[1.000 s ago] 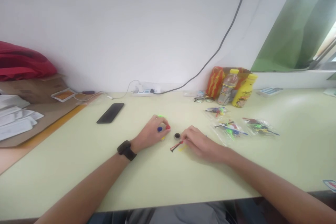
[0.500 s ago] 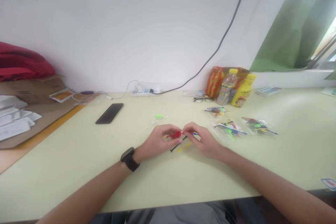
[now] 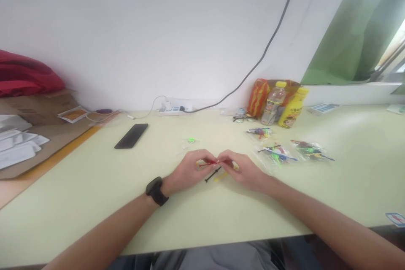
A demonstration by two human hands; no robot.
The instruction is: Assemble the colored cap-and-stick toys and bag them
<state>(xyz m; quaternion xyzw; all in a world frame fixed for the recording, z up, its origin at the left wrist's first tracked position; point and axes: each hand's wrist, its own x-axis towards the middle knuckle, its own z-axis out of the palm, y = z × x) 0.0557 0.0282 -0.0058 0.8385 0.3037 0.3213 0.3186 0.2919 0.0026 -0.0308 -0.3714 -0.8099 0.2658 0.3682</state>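
Between my two hands is a thin red plastic piece (image 3: 207,163), its forked end sticking out leftward. My left hand (image 3: 192,169) pinches it with thumb and fingertips. My right hand (image 3: 242,169) is closed on its other end, and the fingers hide much of that side. Below the fingertips a black plastic stick (image 3: 212,175) lies on the table, with a yellow plastic piece (image 3: 220,176) beside it, partly under my right hand. A bright green piece (image 3: 191,140) lies beyond my left hand, near clear plastic.
Bags of coloured plastic parts (image 3: 276,154) lie to the right on the table (image 3: 177,228). Behind them stand a clear bottle (image 3: 274,103), a yellow bottle (image 3: 293,109) and eyeglasses (image 3: 245,119). A phone (image 3: 131,136) lies left; a power strip (image 3: 172,111) sits by the wall.
The red piece has turned, so its round part no longer shows and it looks thin. My right fingers have closed in nearer to my left ones.
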